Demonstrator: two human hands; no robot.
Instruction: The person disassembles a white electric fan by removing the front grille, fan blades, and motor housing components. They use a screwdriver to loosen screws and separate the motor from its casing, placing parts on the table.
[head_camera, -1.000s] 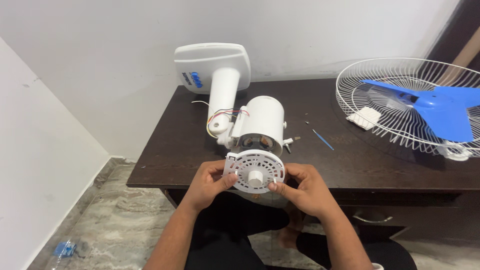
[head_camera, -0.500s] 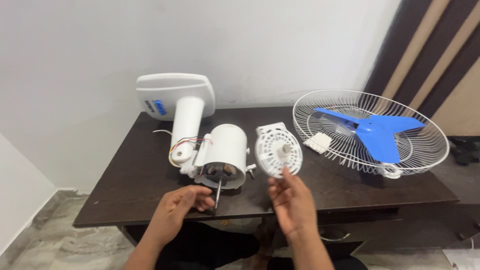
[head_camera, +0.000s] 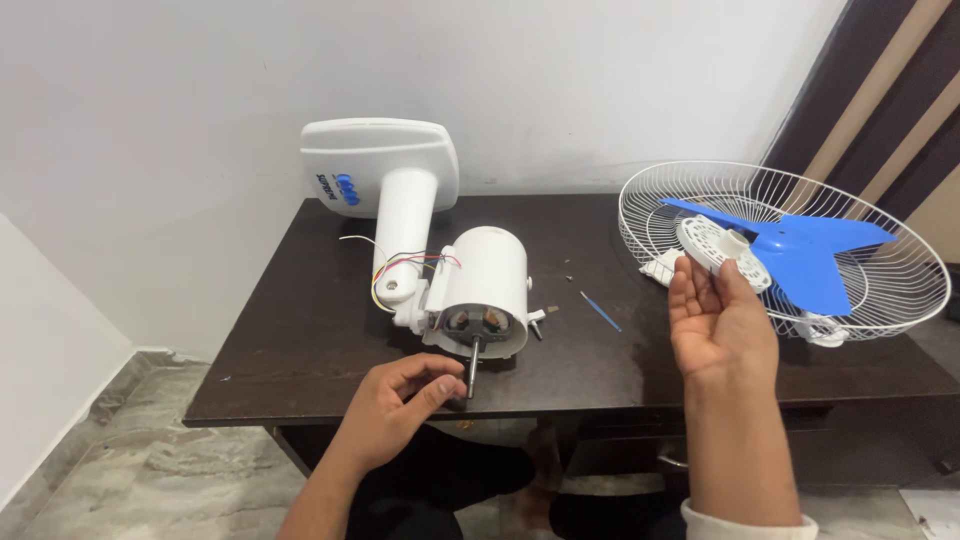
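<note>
Leftmost, white fan base (head_camera: 380, 165) w/ blue buttons stands tipped on the dark tabletop (head_camera: 300, 340), its neck running down to the white motor housing (head_camera: 485, 285); red/yellow wires (head_camera: 410, 265) loop between neck and housing. Motor lies on its side, open end toward viewer, metal shaft (head_camera: 472, 370) sticking out over the tabletop edge. Left hand (head_camera: 395, 410) sits at the shaft tip, fingers loosely curled, thumb + index just beside it; can't tell if actually pinching. Small screws and a thin blue tool (head_camera: 600, 310) lie right of the motor. Right hand (head_camera: 722, 325) raised, palm up, fingers grasping a round white vented motor cover (head_camera: 715, 250) at the rim of the white wire fan guard (head_camera: 900, 300). Guard lies flat at the right end of the tabletop, blue fan blade (head_camera: 810, 250) inside it.
</note>
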